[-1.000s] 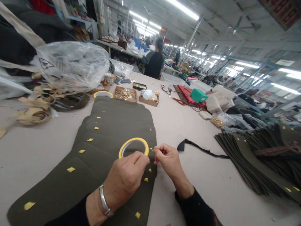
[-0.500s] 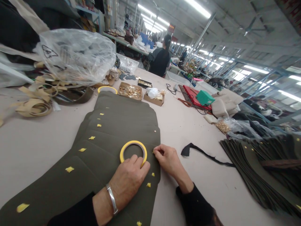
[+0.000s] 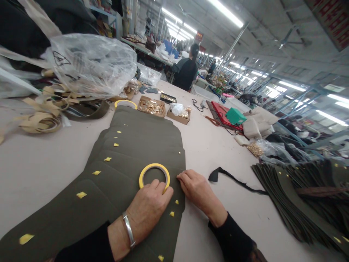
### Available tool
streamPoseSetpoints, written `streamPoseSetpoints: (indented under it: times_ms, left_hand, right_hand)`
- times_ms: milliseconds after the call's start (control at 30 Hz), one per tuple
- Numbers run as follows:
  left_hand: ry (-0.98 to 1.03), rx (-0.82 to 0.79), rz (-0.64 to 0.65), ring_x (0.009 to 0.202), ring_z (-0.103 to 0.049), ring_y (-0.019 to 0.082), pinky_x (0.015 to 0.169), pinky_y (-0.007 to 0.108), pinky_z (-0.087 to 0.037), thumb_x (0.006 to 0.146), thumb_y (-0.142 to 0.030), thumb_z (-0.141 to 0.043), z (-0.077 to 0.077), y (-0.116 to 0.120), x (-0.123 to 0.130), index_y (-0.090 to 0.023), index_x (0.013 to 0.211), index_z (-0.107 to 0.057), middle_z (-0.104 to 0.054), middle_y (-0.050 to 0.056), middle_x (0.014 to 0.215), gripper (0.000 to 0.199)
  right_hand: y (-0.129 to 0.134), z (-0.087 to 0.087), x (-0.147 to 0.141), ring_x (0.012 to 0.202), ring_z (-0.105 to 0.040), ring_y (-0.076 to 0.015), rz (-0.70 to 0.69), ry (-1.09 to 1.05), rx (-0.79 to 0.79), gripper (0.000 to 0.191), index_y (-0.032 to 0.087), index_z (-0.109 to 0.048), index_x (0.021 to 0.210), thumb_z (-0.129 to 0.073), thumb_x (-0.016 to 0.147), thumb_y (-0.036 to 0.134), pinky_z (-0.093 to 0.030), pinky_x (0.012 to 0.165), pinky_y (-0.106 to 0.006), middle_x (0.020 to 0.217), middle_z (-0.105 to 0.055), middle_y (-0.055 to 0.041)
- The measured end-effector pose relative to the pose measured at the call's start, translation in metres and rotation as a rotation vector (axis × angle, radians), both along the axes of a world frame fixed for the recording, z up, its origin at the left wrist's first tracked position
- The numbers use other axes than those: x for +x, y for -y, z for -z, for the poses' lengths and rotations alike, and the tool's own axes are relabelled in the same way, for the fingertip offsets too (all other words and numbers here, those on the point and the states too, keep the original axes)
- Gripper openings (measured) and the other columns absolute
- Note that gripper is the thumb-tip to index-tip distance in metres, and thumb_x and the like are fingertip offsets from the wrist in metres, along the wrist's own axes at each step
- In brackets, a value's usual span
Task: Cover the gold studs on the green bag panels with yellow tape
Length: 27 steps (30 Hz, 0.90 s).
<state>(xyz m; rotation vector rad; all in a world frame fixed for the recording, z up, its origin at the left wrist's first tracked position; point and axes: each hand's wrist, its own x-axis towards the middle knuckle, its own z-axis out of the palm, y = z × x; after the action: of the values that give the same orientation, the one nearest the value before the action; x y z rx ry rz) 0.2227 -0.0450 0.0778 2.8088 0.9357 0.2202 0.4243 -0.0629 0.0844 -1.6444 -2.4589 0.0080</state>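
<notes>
Overlapping dark olive fabric panels (image 3: 141,142) lie fanned in a column on the table, dotted with small pieces of yellow tape (image 3: 81,195) along both sides. My left hand (image 3: 148,207), wearing a silver bracelet (image 3: 128,229), rests on the panels and grips the near rim of a yellow tape roll (image 3: 153,168). By the panels' right edge, my right hand (image 3: 195,187) has its thumb and fingers closed together, the tips touching the fabric. The bit of yellow tape at these fingertips is mostly hidden under them now.
A black fabric strip (image 3: 216,174) and a stack of olive panels (image 3: 302,203) lie right. Boxes of metal fittings (image 3: 152,106) and another tape roll (image 3: 125,103) stand beyond the panels. Left are coiled tan strips (image 3: 40,122) and a plastic bag (image 3: 92,65). A person (image 3: 187,71) sits further back.
My right hand's fingers have flattened and come down over the small yellow tape piece that showed at their tips. My left hand keeps its place on the tape roll.
</notes>
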Motion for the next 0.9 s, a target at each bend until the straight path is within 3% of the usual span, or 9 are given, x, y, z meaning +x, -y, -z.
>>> streamPoseSetpoints:
  times_ms: [67, 233, 433, 600, 733, 833, 900]
  left_hand:
    - [0.008, 0.002, 0.000, 0.081, -0.054, 0.023, 0.069, 0.034, -0.048, 0.090, -0.009, -0.046, 0.000, 0.000, -0.001, -0.019, 0.087, -0.054, -0.060, 0.005, 0.088, 0.013]
    - [0.005, 0.027, 0.019, 0.077, -0.052, 0.023, 0.067, 0.035, -0.046, 0.089, -0.008, -0.046, -0.005, -0.001, -0.008, -0.020, 0.088, -0.055, -0.059, 0.005, 0.085, 0.015]
    - [0.005, 0.081, 0.037, 0.075, -0.052, 0.022, 0.068, 0.036, -0.045, 0.090, -0.011, -0.044, -0.010, -0.004, -0.011, -0.020, 0.088, -0.056, -0.060, 0.005, 0.083, 0.015]
    - [0.117, -0.006, 0.042, 0.072, -0.058, 0.019, 0.064, 0.031, -0.049, 0.091, -0.010, -0.042, -0.017, -0.009, -0.017, -0.021, 0.093, -0.057, -0.061, 0.002, 0.082, 0.019]
    - [0.366, -0.020, 0.067, 0.083, -0.065, 0.017, 0.074, 0.028, -0.054, 0.097, -0.019, -0.038, -0.016, -0.012, -0.022, -0.021, 0.117, -0.053, -0.068, 0.002, 0.094, 0.025]
    - [0.472, 0.029, 0.060, 0.103, -0.065, 0.016, 0.087, 0.025, -0.053, 0.098, -0.023, -0.039, -0.014, -0.012, -0.022, -0.019, 0.137, -0.038, -0.066, 0.006, 0.120, 0.040]
    - [0.485, 0.064, 0.039, 0.107, -0.065, 0.016, 0.089, 0.024, -0.053, 0.098, -0.025, -0.039, -0.013, -0.010, -0.020, -0.017, 0.139, -0.036, -0.064, 0.007, 0.125, 0.041]
  right_hand:
    - [-0.004, -0.002, -0.008, 0.082, -0.063, -0.0206, 0.052, 0.069, -0.043, 0.017, 0.015, -0.065, 0.092, -0.050, 0.091, 0.008, -0.050, 0.076, -0.030, 0.085, -0.066, -0.0087]
    - [-0.020, -0.007, -0.024, 0.074, -0.066, -0.0209, 0.335, 0.079, -0.187, 0.018, 0.013, -0.069, 0.086, -0.051, 0.087, 0.014, -0.047, 0.070, -0.028, 0.081, -0.071, -0.0110]
    - [-0.016, -0.009, -0.022, 0.074, -0.067, -0.0195, 0.448, -0.100, -0.218, 0.022, 0.017, -0.072, 0.081, -0.051, 0.083, 0.013, -0.043, 0.066, -0.026, 0.081, -0.074, -0.0081]
    - [0.001, -0.021, -0.008, 0.064, -0.063, -0.0154, 0.287, -0.330, -0.376, 0.015, 0.019, -0.073, 0.076, -0.058, 0.079, 0.014, -0.041, 0.059, -0.023, 0.071, -0.071, -0.0017]
    - [0.017, -0.028, -0.007, 0.071, -0.063, -0.0151, 0.296, -0.669, -0.142, 0.017, 0.019, -0.072, 0.092, -0.056, 0.086, 0.017, -0.047, 0.065, -0.024, 0.082, -0.072, -0.0022]
    - [0.027, -0.027, -0.019, 0.074, -0.062, -0.0150, 0.114, -0.768, 0.004, 0.017, 0.019, -0.068, 0.099, -0.056, 0.087, 0.015, -0.049, 0.070, -0.026, 0.085, -0.069, -0.0032]
    - [0.030, -0.025, -0.028, 0.078, -0.061, -0.0158, -0.005, -0.732, 0.075, 0.019, 0.018, -0.066, 0.102, -0.055, 0.087, 0.013, -0.050, 0.074, -0.028, 0.088, -0.067, -0.0049]
